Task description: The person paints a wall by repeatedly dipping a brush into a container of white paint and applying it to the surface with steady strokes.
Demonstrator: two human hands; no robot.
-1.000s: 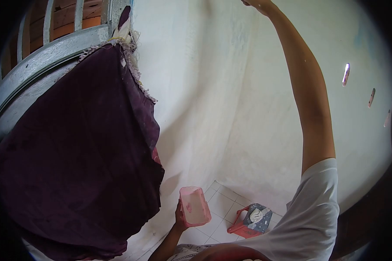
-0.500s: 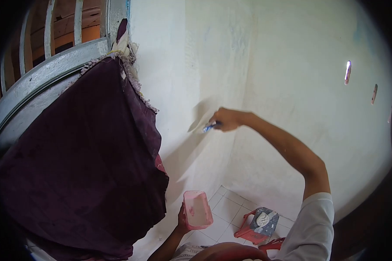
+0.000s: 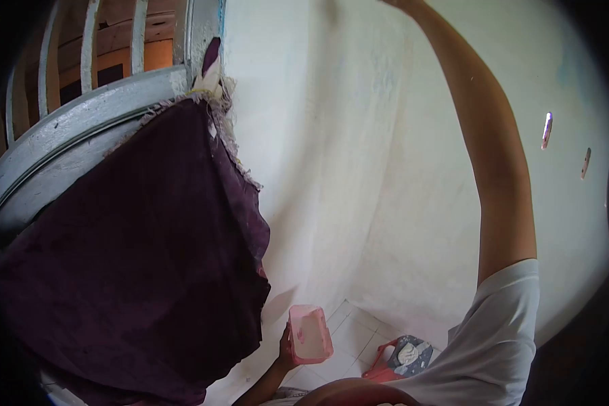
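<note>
My left hand (image 3: 287, 350) is closed on the side of a pink plastic tub (image 3: 327, 342) at the lower middle. The tub has white material inside and pinkish patches where its wall shows through. High up, my right arm is stretched along the wall (image 3: 331, 223), and only a sliver of my right hand (image 3: 398, 3) shows at the top edge. Its fingers, and anything in them, are out of frame. A long soft shadow of the arm falls on the pale, patchy wall.
Dark purple cloth (image 3: 142, 250) drapes over a grey-painted curved frame with bars (image 3: 91, 88) on the left. On the tiled floor (image 3: 348, 338) stands a red stool (image 3: 384, 369) with a speckled dark top bearing a white lump (image 3: 407, 353). Two narrow slots pierce the right wall.
My right hand, earlier at mid-wall with a blue-handled tool, has risen to the top edge and the tool is out of view. My left hand still holds the tub. The view has shifted slightly.
</note>
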